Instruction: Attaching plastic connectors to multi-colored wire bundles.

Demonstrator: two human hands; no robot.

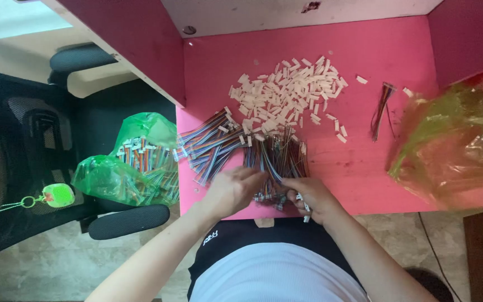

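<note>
Left hand [233, 190] loosely curled, fingertips touching multicoloured wire bundle [278, 159]; right hand [311, 198] pinched narrow, holding wire ends at pink table [364, 168] edge.

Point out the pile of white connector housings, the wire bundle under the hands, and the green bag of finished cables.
white connector pile [289, 92]: head view, middle of heap.
wire bundle [278, 156]: head view, mid-strands.
green bag [132, 168]: head view, bag's centre.

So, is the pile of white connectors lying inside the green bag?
No, the white connectors lie loose on the pink table; the green bag holds finished cables.
</note>
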